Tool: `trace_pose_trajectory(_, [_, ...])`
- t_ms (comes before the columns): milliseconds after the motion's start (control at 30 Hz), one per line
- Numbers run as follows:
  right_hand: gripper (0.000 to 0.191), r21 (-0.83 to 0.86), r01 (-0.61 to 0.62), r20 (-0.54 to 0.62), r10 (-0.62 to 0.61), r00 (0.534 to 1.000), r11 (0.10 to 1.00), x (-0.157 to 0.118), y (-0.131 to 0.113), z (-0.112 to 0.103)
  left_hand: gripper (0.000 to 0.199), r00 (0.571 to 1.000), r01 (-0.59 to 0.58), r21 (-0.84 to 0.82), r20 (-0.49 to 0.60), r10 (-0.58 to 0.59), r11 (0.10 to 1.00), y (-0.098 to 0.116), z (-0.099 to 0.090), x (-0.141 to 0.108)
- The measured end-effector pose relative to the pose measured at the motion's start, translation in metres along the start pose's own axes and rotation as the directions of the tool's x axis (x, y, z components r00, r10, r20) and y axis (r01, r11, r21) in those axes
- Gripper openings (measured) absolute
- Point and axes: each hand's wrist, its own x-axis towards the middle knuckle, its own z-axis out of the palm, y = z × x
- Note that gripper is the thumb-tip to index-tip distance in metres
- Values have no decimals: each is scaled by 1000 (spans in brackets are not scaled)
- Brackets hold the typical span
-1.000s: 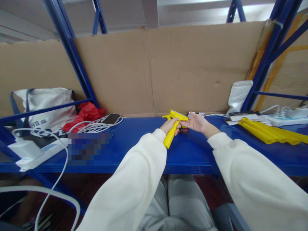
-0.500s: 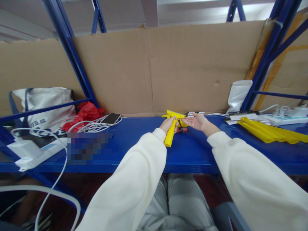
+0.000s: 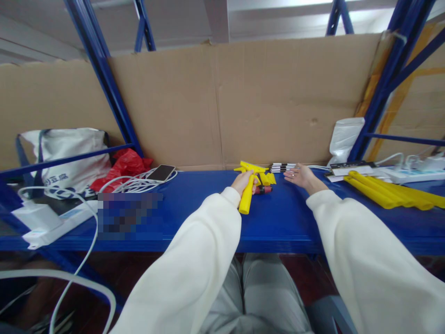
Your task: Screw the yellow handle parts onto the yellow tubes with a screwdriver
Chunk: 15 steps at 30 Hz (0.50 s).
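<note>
My left hand is closed around a yellow T-shaped tool, which looks like a small squeegee. Its round handle points toward me and its crosspiece faces the back of the bench. Just right of it lie small yellow pieces. A dark red and black cylindrical thing rests below them, partly hidden by my left hand. My right hand is apart from the tool, palm turned inward, fingers stretched out and nothing in it. Behind its fingertips are several thin rods with black and white bands.
Yellow tubes lie at the right, near a power strip. At the left are a phone on coiled white cables, a red plastic bag, a cloth bag and a charger. Cardboard walls the back.
My right hand has moved right, away from the yellow tool, so the small yellow pieces and banded rods show more. My left hand keeps its hold in nearly the same place.
</note>
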Motion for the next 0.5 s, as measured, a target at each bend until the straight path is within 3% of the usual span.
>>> trace_pose_trajectory(500, [35, -52, 27, 89, -22, 996, 998, 4, 5, -1, 18, 998, 0, -10, -69, -1, 1000, -3, 1, 0])
